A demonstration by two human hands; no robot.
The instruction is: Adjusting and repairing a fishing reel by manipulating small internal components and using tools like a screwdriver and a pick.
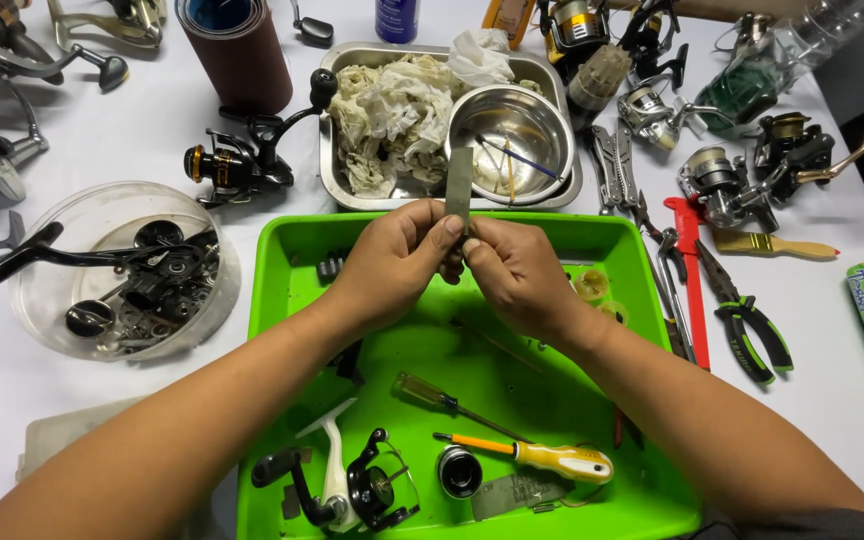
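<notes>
From my head camera, both my hands meet over the far half of the bright green plastic tray (282, 300). My left hand (392, 262) is curled closed, its thumb and forefinger pinching the lower end of a thin, flat grey strip (459, 188) that stands upright between my hands. My right hand (517, 275) is also curled closed, its fingertips pressed against the strip's base just beside the left ones; something small may be pinched there too, but my fingers hide it.

The strip's top end rises in front of the round stainless steel bowl (522, 125), which sits in a rectangular steel pan (337, 60) with crumpled white rags (387, 110).

Near me in the tray lie a yellow-handled screwdriver (552, 460), a smaller amber-handled screwdriver (432, 392), and a partly stripped white and black fishing reel (347, 485).

To my left on the white table stands a clear round plastic tub (42, 230) of dark reel parts, with a black and gold spinning reel (232, 165) beyond it. To my right lie green-handled pliers (752, 325) and a red-handled tool (690, 260).
</notes>
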